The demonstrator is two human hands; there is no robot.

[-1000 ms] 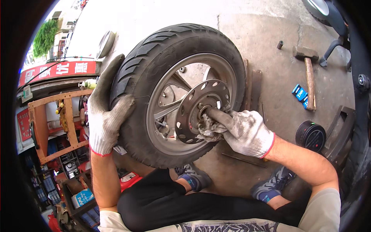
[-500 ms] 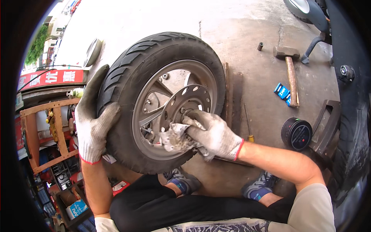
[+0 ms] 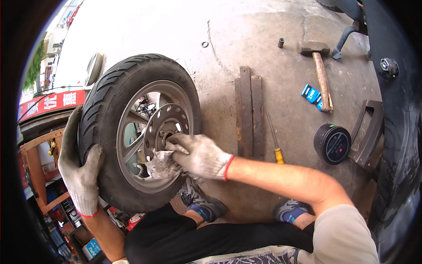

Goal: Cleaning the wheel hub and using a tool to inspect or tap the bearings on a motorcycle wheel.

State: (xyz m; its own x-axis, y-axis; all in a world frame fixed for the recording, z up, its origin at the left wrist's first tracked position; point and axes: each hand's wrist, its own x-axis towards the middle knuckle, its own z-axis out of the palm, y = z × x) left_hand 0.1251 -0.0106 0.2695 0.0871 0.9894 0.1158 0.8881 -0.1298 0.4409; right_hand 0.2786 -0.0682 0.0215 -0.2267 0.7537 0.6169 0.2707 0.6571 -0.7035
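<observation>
A motorcycle wheel with a black treaded tire point(image 3: 107, 176) stands upright, slightly leaning, at the centre left. My left hand point(image 3: 81, 163), in a grimy white glove, grips the tire's left side, fingers along the tread and thumb on the sidewall. The perforated brake disc point(image 3: 154, 123) faces right, inside the silver rim point(image 3: 132, 171). My right hand point(image 3: 198, 156), gloved too, is closed on a crumpled, dirty grey rag point(image 3: 160, 167) at the hub in the disc's middle. Its fingertips are partly hidden in the rag.
Steel bars point(image 3: 246, 110), a yellow-handled screwdriver point(image 3: 278, 154), a sledgehammer point(image 3: 318, 79), blue packets point(image 3: 310, 94), a socket point(image 3: 281, 43), a ring point(image 3: 204, 44) and a black round tin point(image 3: 332, 144) lie rightward. A wooden rack point(image 3: 37, 171) holds tools left; a vehicle point(image 3: 391, 132) borders the right.
Both hands and the wheel have moved left, and the wheel is turned more side-on, uncovering the bars and screwdriver. The rag stays in my right hand at the hub.
</observation>
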